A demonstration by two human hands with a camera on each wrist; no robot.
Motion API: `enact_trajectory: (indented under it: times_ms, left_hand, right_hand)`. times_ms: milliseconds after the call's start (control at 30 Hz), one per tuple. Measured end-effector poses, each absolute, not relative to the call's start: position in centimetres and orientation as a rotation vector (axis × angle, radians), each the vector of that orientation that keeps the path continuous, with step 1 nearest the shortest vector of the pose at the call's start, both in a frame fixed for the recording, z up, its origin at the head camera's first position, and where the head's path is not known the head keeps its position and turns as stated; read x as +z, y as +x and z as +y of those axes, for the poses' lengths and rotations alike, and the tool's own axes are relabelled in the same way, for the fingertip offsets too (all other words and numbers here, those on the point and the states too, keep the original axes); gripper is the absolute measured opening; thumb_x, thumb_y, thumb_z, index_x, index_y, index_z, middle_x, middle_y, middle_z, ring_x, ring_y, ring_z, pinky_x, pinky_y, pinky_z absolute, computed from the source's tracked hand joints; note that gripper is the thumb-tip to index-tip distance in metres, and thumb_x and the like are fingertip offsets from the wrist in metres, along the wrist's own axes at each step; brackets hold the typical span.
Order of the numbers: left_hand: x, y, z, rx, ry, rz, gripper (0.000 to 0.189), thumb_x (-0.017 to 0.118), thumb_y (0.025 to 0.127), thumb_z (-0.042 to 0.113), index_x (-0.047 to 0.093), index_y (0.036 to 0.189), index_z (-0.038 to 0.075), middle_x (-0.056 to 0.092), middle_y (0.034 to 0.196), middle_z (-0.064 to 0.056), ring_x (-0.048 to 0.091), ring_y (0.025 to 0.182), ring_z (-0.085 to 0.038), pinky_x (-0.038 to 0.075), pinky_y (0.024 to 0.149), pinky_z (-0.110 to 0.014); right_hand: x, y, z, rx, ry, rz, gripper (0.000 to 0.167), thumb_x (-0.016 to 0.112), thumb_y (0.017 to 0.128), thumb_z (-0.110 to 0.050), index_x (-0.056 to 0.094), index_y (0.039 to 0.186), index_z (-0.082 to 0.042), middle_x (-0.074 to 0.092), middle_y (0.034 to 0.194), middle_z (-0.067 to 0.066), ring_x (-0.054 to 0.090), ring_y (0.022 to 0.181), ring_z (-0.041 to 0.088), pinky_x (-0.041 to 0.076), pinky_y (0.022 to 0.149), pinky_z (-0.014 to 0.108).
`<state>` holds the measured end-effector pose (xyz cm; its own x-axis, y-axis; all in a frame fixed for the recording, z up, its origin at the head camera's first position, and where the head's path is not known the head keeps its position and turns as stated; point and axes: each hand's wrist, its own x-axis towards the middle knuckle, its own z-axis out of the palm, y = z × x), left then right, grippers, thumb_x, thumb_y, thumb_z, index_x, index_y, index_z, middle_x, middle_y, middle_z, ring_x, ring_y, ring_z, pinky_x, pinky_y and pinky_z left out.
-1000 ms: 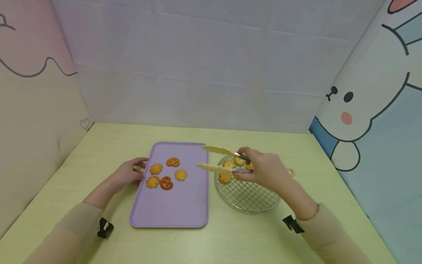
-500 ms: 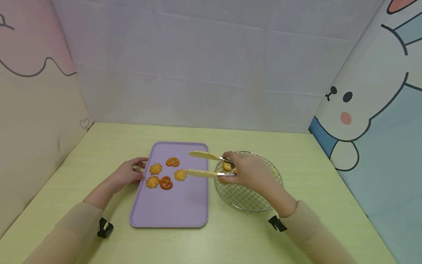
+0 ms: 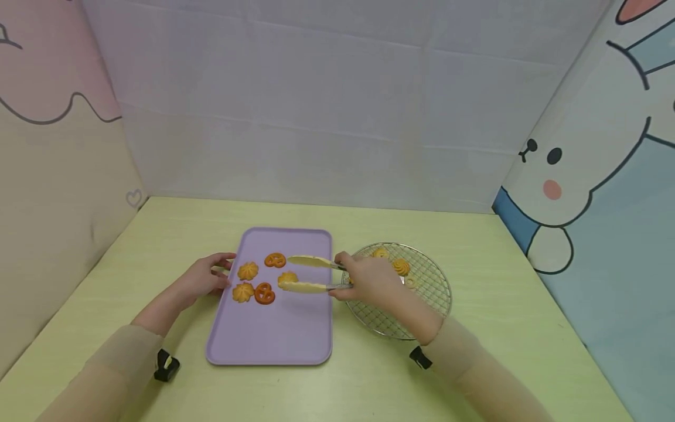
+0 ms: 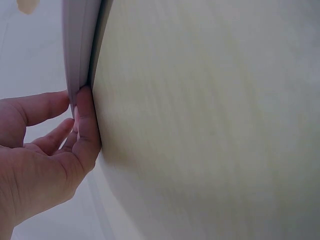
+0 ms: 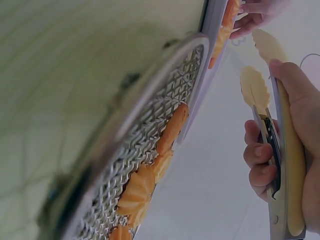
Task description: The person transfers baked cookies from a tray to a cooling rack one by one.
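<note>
My right hand [image 3: 371,281] grips a pair of tongs [image 3: 308,261] with pale yellow scalloped heads. Their two arms stand apart over the right half of the lilac tray [image 3: 274,340], and the near head overlaps a flower-shaped cookie [image 3: 287,277] in the head view. Nothing shows between the heads in the right wrist view. At the tray's left rim, my left hand [image 3: 208,274] holds the edge with thumb and fingers. Two more flower-shaped cookies [image 3: 243,292] and two pretzels [image 3: 265,293] lie on the tray.
A round wire rack [image 3: 387,321] stands right of the tray, carrying several cookies [image 3: 401,267], some hidden behind my right hand. A pale wood-grain table [image 3: 174,398] is under everything. A white cloth wall [image 3: 337,117] rises at the back.
My right hand has moved left with the tongs, from over the rack to over the tray, and lower. More of the rack's cookies show. My left hand stays at the tray's rim.
</note>
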<state>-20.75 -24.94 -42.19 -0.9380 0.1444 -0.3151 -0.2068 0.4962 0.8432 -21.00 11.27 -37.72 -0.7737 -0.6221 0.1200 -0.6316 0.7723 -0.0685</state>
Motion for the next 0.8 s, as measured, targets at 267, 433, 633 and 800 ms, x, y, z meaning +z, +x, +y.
enact_trajectory:
  times_ms: [267, 433, 633, 800]
  left_hand:
    - [-42.2, -20.8, -25.0, 1.42, -0.052, 2.392, 0.067, 0.058, 0.084, -0.006, 0.027, 0.144, -0.004, 0.038, 0.129, -0.025, 0.053, 0.093, -0.023, 0.055, 0.069, -0.028]
    - [-42.1, -20.8, -25.0, 1.425, -0.052, 2.387, 0.067, 0.058, 0.085, -0.006, 0.027, 0.144, -0.004, 0.037, 0.13, -0.025, 0.053, 0.093, -0.023, 0.055, 0.069, -0.028]
    - [-42.1, -20.7, -25.0, 1.423, -0.052, 2.387, 0.067, 0.058, 0.085, -0.005, 0.027, 0.145, -0.004, 0.037, 0.13, -0.025, 0.053, 0.093, -0.023, 0.054, 0.069, -0.028]
    - [-42.0, -20.7, -24.9, 1.426, -0.056, 2.378, 0.067, 0.058, 0.085, -0.005, 0.027, 0.145, -0.004, 0.036, 0.13, -0.025, 0.053, 0.093, -0.024, 0.054, 0.068, -0.028]
  right_hand:
    - [-38.5, -21.5, 9.9, 0.16, 1.005, -2.966, 0.06, 0.066, 0.077, -0.059, 0.054, 0.116, -0.015, 0.064, 0.08, -0.003, 0.05, 0.055, 0.009, 0.037, 0.042, 0.023]
    - [-38.7, -21.8, 9.4, 0.095, 1.017, -2.983, 0.06, 0.064, 0.078, -0.061, 0.055, 0.116, -0.017, 0.064, 0.081, -0.003, 0.05, 0.055, 0.009, 0.037, 0.042, 0.023]
    - [-38.8, -22.1, 9.1, 0.067, 1.031, -2.987, 0.057, 0.065, 0.078, -0.06, 0.056, 0.114, -0.017, 0.065, 0.081, -0.002, 0.049, 0.054, 0.01, 0.038, 0.043, 0.024]
    - [-39.1, -22.3, 9.1, 0.06, 1.034, -2.986, 0.055, 0.064, 0.078, -0.06, 0.057, 0.112, -0.018, 0.065, 0.08, -0.003, 0.049, 0.055, 0.009, 0.037, 0.043, 0.024]
